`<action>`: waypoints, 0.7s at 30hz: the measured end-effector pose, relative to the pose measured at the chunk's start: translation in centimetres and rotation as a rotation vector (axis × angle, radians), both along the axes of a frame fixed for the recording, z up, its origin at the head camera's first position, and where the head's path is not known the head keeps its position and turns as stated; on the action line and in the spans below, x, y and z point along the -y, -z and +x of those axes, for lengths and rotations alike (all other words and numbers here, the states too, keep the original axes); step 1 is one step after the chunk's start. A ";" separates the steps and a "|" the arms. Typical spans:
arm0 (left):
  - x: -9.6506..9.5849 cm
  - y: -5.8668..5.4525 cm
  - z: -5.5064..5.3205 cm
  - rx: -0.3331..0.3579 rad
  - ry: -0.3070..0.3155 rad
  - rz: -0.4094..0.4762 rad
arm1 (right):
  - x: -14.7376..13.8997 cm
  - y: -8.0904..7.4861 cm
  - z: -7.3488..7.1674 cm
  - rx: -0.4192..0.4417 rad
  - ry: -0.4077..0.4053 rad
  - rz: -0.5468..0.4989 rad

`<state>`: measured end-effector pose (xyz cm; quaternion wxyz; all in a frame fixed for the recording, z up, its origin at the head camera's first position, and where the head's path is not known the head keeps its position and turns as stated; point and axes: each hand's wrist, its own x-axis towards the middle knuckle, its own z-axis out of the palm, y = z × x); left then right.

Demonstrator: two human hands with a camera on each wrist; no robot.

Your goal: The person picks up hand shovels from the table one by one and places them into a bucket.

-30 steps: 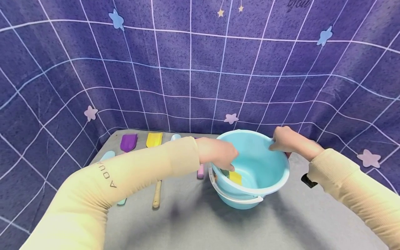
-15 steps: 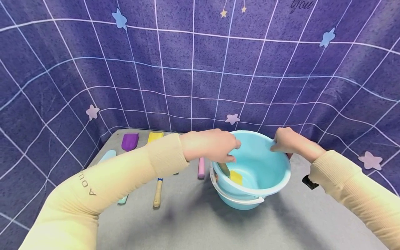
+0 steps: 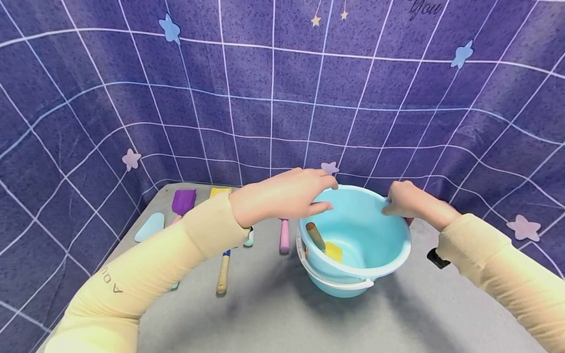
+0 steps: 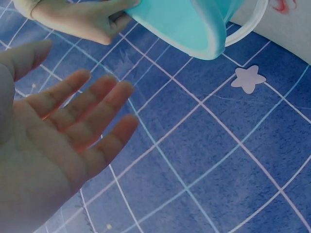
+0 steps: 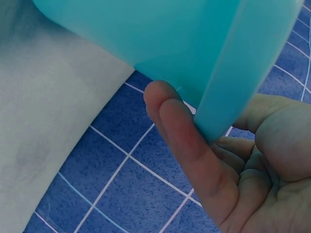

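Observation:
A light blue bucket (image 3: 368,230) with a white bail handle stands on the grey table. Inside it leans a tool with a wooden handle (image 3: 315,236); a yellow piece (image 3: 334,251) beside the handle looks like its blade. My left hand (image 3: 289,196) hovers over the bucket's left rim, fingers spread and palm bare in the left wrist view. At the right rim, my right hand (image 3: 408,200) grips the bucket, thumb inside and fingers outside; the right wrist view shows the fingers (image 5: 187,141) against the outer wall.
Left of the bucket lie several tools: a pink handle (image 3: 284,238), a wooden handle (image 3: 222,274), a yellow shovel blade (image 3: 219,191), a purple shovel (image 3: 183,201) and a light blue blade (image 3: 151,227). A blue gridded cloth (image 3: 247,122) hangs behind the table.
My left hand has let go of the wooden-handled tool and risen up and left out of the bucket, fingers opening. The tool's handle now shows inside. The right hand keeps its grip.

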<state>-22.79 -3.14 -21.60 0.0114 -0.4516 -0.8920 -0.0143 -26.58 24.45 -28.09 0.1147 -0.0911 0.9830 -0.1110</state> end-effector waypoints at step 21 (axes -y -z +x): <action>2.1 3.5 -2.5 -0.081 -0.154 0.410 | -0.1 0.0 0.0 0.009 -0.015 -0.020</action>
